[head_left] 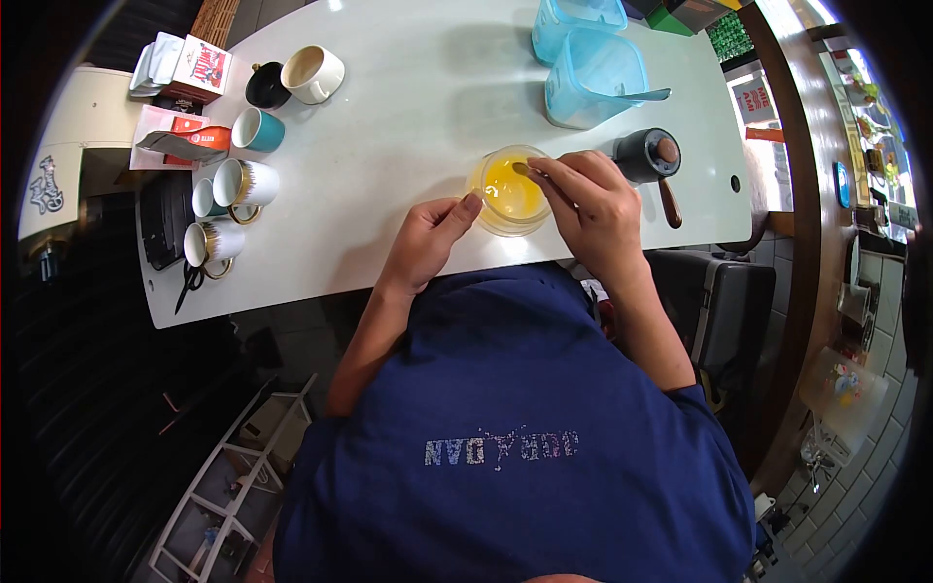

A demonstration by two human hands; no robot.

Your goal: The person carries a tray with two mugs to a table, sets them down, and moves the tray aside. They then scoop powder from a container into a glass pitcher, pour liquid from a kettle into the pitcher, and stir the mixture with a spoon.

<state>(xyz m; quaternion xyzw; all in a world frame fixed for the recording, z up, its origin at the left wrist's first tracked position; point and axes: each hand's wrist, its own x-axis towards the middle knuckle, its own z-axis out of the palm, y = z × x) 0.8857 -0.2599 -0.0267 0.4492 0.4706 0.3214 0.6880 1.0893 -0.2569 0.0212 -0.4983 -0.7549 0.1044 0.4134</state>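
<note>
A clear glass bowl (512, 229) of yellow liquid (507, 187) stands near the table's front edge. My left hand (432, 238) is closed on the bowl's left side, its thumb against the glass near the rim. Over the right part of the bowl, my right hand (595, 206) pinches a small spoon-like utensil (522, 169). Its brownish end shows above the liquid; the rest is hidden by my fingers. To the right of that hand is a dark round pot (641, 154) with a brown wooden handle.
Two blue translucent containers (595, 83) stand at the back right, a metal spoon (649, 95) resting on the nearer one. Along the left are a cream mug (313, 75), a teal cup (258, 129), white-and-gold cups (255, 183), black scissors (189, 280) and small packets (199, 73).
</note>
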